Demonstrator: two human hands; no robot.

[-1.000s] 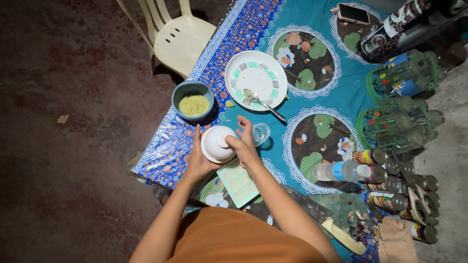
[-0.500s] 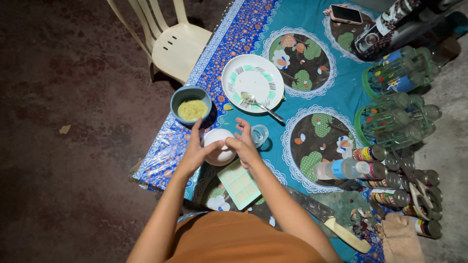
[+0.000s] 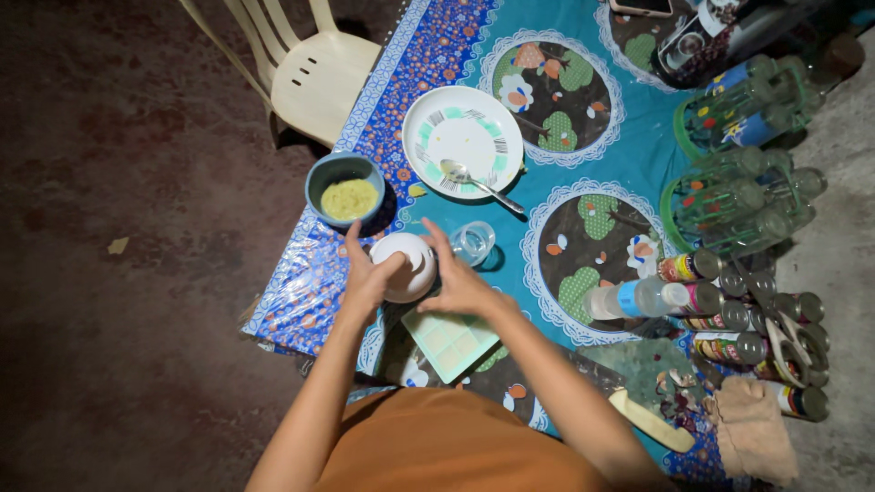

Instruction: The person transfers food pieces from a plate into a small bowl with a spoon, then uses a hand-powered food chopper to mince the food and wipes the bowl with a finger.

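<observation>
between both hands, left hand (image 3: 366,278) and right hand (image 3: 458,284) clasp a round white bowl (image 3: 407,260).

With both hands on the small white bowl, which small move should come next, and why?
Probably tip the small white bowl a little toward the pale green ice tray. The left hand and the right hand cup it from both sides, just above the tray's compartments, which lie under the right wrist. What the bowl contains cannot be seen, so go slowly; the clear glass stands close behind.
</observation>
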